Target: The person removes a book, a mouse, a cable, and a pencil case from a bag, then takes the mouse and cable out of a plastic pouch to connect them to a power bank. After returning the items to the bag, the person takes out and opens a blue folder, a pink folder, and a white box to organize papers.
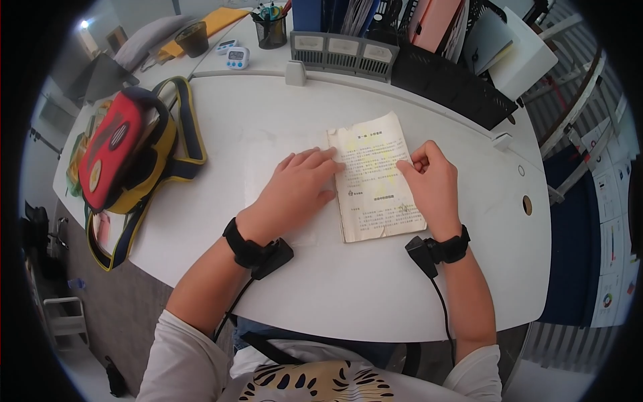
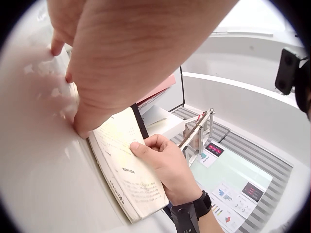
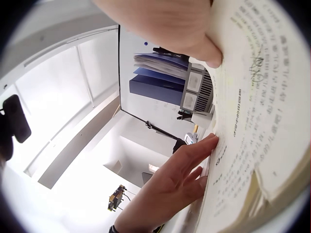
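Note:
A worn paperback book [image 1: 368, 177] lies on the white table in front of me, a printed page with yellow highlighter marks facing up. My left hand [image 1: 295, 187] lies along its left edge, fingers spread and fingertips touching the margin. At the right edge, my right hand [image 1: 434, 191] pinches the page between thumb and curled fingers. The right wrist view shows the page [image 3: 243, 116] bowed upward near the right thumb, with a creased corner at the bottom. In the left wrist view, the book's thick left side [image 2: 112, 182] shows below the left fingertips.
A red, black and yellow bag [image 1: 117, 151] with looped straps sits at the table's left. Along the back stand small timers [image 1: 237, 58], a pen cup [image 1: 270, 33], a grey rack [image 1: 341, 55] and a black file holder [image 1: 449, 84]. A cable hole [image 1: 527, 205] is near the right edge.

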`<state>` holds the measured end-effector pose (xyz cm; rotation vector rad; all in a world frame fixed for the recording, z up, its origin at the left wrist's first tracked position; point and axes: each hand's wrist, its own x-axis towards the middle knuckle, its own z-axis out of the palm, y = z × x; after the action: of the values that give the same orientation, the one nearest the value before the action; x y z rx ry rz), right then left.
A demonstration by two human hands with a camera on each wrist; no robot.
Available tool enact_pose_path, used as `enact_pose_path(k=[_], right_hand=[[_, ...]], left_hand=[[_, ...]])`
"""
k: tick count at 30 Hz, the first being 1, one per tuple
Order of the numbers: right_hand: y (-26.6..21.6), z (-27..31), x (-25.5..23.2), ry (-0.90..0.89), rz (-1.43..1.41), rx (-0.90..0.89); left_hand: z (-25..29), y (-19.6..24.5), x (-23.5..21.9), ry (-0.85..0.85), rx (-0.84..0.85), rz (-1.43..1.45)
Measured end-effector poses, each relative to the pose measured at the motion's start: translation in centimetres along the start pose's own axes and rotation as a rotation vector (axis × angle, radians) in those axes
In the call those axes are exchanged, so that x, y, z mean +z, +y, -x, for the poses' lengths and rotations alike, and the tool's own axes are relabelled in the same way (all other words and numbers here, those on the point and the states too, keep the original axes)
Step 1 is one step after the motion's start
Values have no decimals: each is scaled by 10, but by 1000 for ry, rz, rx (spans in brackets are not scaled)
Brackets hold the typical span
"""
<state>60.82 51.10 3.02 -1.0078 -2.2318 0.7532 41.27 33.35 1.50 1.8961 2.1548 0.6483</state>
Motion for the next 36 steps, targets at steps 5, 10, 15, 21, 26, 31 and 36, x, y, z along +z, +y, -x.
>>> enact_pose_path(k=[5, 10, 15, 21, 26, 31, 36], right_hand=[[-7, 3, -3, 18, 44, -4], [-9, 5, -4, -6, 95, -204], [-45, 12, -13, -482, -243, -102], [-37, 25, 31, -518, -12, -556], [-31, 28, 46, -489, 217, -558], [-46, 32, 50, -478, 300, -550], [-57, 30, 55, -461, 399, -564]], left_hand=[[0, 0, 0, 5, 4, -13], [0, -3, 3, 10, 2, -24], [1, -5, 8, 61, 29, -14], [3, -17, 5, -150, 40, -181], [25, -30, -20, -9, 246, -133], [38, -33, -35, -94, 214, -101], [35, -29, -39, -131, 198, -71]])
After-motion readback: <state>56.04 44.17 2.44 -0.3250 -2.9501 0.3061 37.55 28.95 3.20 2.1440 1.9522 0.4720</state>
